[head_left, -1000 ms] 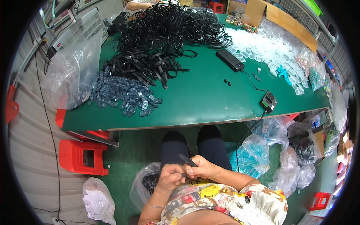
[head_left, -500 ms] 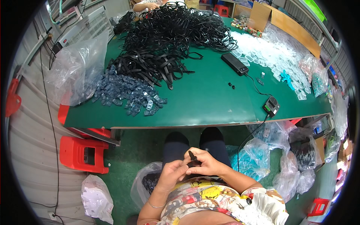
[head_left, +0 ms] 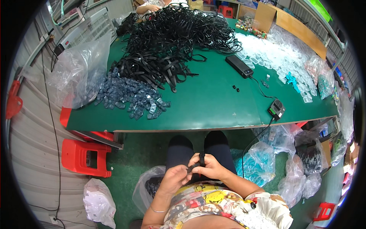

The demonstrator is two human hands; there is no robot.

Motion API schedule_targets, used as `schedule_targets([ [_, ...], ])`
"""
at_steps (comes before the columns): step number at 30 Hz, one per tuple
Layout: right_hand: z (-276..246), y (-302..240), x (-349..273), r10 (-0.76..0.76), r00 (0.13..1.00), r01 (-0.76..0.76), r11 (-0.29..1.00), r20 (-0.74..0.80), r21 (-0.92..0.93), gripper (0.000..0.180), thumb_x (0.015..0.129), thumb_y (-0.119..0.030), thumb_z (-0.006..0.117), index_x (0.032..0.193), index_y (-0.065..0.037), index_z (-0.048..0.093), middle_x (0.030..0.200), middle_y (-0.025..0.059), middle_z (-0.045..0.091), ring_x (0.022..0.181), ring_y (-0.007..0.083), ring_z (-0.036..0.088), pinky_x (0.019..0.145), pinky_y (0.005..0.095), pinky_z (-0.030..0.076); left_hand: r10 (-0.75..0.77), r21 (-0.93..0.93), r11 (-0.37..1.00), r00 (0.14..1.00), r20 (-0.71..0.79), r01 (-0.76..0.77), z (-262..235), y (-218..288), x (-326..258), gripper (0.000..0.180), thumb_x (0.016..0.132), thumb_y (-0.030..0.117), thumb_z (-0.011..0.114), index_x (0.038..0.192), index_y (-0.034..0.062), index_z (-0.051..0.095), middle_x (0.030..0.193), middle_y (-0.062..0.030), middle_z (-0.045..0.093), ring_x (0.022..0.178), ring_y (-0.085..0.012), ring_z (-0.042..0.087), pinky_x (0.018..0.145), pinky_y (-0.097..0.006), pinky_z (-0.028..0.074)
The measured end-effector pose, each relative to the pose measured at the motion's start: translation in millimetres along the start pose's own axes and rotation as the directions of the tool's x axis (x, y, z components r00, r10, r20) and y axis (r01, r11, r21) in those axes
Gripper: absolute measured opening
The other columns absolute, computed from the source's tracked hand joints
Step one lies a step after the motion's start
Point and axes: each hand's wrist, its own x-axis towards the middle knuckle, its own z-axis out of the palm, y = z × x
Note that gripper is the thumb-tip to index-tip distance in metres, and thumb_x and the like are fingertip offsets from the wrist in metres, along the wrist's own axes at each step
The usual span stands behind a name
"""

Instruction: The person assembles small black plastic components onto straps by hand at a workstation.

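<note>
Above my lap, my left hand (head_left: 175,178) and my right hand (head_left: 213,168) are close together on a narrow black strap (head_left: 202,159). One end of it stands up past my right fingers and looks ridged. Its other part runs down toward my left fingertips, which pinch it. Fingers cover some of the strap, so its full shape is hidden. On the green table (head_left: 206,110) ahead lie a pile of similar flat black straps (head_left: 152,68) and a heap of small bluish translucent plastic pieces (head_left: 133,95).
A large tangle of black straps (head_left: 179,30) covers the table's far middle. Clear plastic cases (head_left: 282,57) spread at the right, beside a black power bank (head_left: 239,66) and a cabled device (head_left: 276,108). A red stool (head_left: 85,157) and plastic bags (head_left: 256,162) sit below. Another person's hand (head_left: 153,7) shows at the back.
The strap has turned in my hands: its end now stands more upright above my right fingers, and a length shows between both hands. The table things have stayed put.
</note>
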Motion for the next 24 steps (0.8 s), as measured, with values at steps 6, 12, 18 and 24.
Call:
schedule_targets([
  [6, 8.1, -1.0, 1.3, -0.021, 0.993, 0.016, 0.999, -0.119, -0.037, 0.014, 0.077, -0.007, 0.065, 0.088, -0.001, 0.059, 0.082, 0.0062, 0.056, 0.074, 0.0148, 0.053, 0.065, 0.0269, 0.043, 0.072, -0.289, 0.952, 0.992, -0.099, -0.098, 0.7, -7.0, -0.9, 0.019, 0.084, 0.02, 0.062, 0.09, 0.0019, 0.059, 0.079, -0.0055, 0.059, 0.065, -0.0115, 0.049, 0.064, -0.027, 0.042],
  [12, 15.3, -1.4, -0.9, 0.045, 0.996, -0.051, 0.996, -0.08, -0.078, 0.015, 0.083, -0.009, 0.058, 0.095, -0.001, 0.054, 0.08, 0.0033, 0.054, 0.068, 0.0098, 0.049, 0.06, 0.0228, 0.04, 0.161, -0.538, 0.792, 0.949, -0.272, -0.289, 2.1, -27.2, 6.3, 0.016, 0.087, 0.024, 0.058, 0.09, 0.0085, 0.058, 0.084, -0.0038, 0.06, 0.073, -0.0138, 0.052, 0.073, -0.028, 0.043],
  [18, -3.5, -14.4, 13.7, 0.294, 0.955, -0.287, 0.951, -0.046, 0.117, 0.023, 0.094, -0.021, 0.04, 0.104, -0.002, 0.049, 0.071, 0.0013, 0.053, 0.056, 0.0048, 0.045, 0.05, 0.0186, 0.036, 0.417, 0.027, 0.907, 0.891, -0.181, -0.419, 15.8, 13.7, 12.6, 0.025, 0.09, 0.025, 0.054, 0.085, 0.0014, 0.055, 0.079, -0.0086, 0.059, 0.076, -0.0165, 0.056, 0.077, -0.031, 0.044],
  [24, 0.2, -15.2, 20.1, 0.095, 0.995, -0.098, 0.984, -0.027, -0.147, 0.025, 0.092, -0.014, 0.043, 0.112, 0.001, 0.049, 0.076, 0.0063, 0.057, 0.059, 0.011, 0.052, 0.054, 0.024, 0.043, 0.419, 0.294, 0.892, 0.872, -0.252, -0.344, 40.8, 26.2, 7.4, 0.031, 0.09, 0.03, 0.052, 0.085, -0.0009, 0.053, 0.07, -0.0059, 0.054, 0.063, -0.0124, 0.05, 0.064, -0.023, 0.043],
])
